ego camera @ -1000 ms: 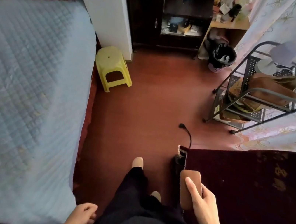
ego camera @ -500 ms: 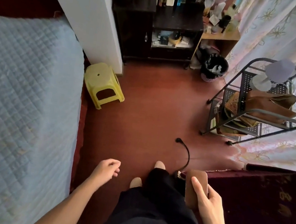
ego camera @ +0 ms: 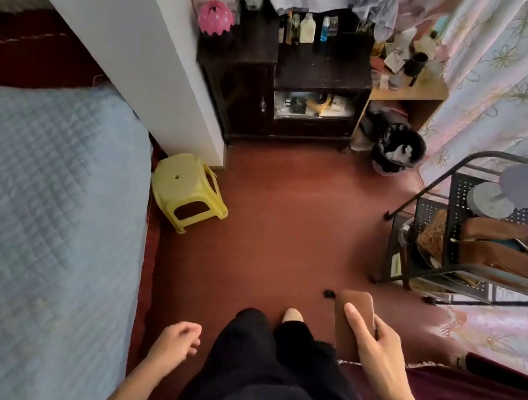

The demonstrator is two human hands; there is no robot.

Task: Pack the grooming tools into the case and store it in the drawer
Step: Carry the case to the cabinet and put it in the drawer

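My right hand [ego camera: 374,347] grips a shut brown case [ego camera: 353,312] at waist height, the index finger lying straight along its top and the thumb on its right side. No grooming tools show outside it. My left hand [ego camera: 176,341] hangs beside my left leg with loosely curled fingers and holds nothing. Across the red floor stands a dark cabinet [ego camera: 309,82] with an open shelf compartment [ego camera: 312,105] full of small items; bottles line its top.
A yellow plastic stool [ego camera: 188,191] stands by the bed with the blue quilt [ego camera: 35,215] on the left. A metal cart with bags [ego camera: 481,241] and a black bin [ego camera: 396,150] are on the right. A black plug [ego camera: 329,294] lies on the floor. A white wall [ego camera: 135,41] juts out.
I have walked forward: the cabinet, stool and cart are nearer and the dark red surface has slid back to my right. My left hand swung forward. The case stays gripped.
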